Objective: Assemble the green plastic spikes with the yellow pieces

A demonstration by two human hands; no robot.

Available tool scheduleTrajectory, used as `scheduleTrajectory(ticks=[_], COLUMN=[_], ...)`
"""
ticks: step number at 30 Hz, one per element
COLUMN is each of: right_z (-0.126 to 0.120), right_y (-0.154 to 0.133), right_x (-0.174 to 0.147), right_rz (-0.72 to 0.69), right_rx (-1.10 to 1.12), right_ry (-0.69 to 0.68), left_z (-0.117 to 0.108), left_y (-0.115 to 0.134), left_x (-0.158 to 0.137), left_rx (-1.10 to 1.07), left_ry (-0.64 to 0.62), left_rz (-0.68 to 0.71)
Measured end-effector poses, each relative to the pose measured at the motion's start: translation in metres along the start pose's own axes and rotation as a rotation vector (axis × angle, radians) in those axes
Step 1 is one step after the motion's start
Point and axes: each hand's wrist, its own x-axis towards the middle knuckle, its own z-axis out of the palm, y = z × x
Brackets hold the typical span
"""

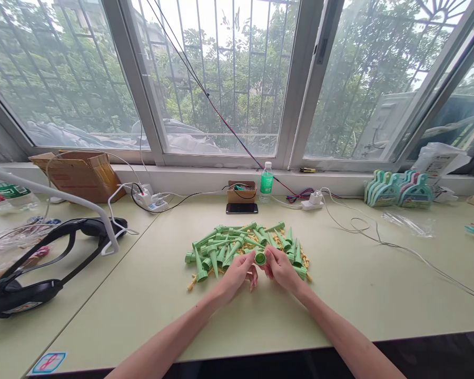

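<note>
A green plastic plant watering spike (pixel 260 258) is between my hands, its round open end facing me. My left hand (pixel 237 272) pinches it from the left, thumb and forefinger together and the other fingers curled below. From the right, my right hand (pixel 281 268) grips the same spike with closed fingers. Just beyond both hands lies a heap of similar green spikes (pixel 214 252), cone-shaped with wide capped ends, pointing in many directions. Small yellow plastic pieces (pixel 191 283) stick out from under and around the heap. My fingers hide part of the held spike.
Behind the heap are a black phone (pixel 242 208), a small cardboard box (pixel 240 193) and a green-labelled bottle (pixel 266 181). A black strapped headset (pixel 27 287) lies at left beneath a white curved arm (pixel 63 188). White cables (pixel 373 239) and pastel hangers (pixel 398 189) are at right.
</note>
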Motion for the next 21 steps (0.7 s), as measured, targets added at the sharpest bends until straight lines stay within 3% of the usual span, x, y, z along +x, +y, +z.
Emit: scheduleTrajectory(ticks=[21], right_z=[-0.0024], right_y=[-0.0021], right_x=[-0.0003], right_rz=[0.068], right_rx=[-0.055], right_ry=[0.047], left_z=[-0.006], left_y=[-0.0073], left_x=[0.0026], left_rx=[0.261], left_ry=[0.016], left_rz=[0.112])
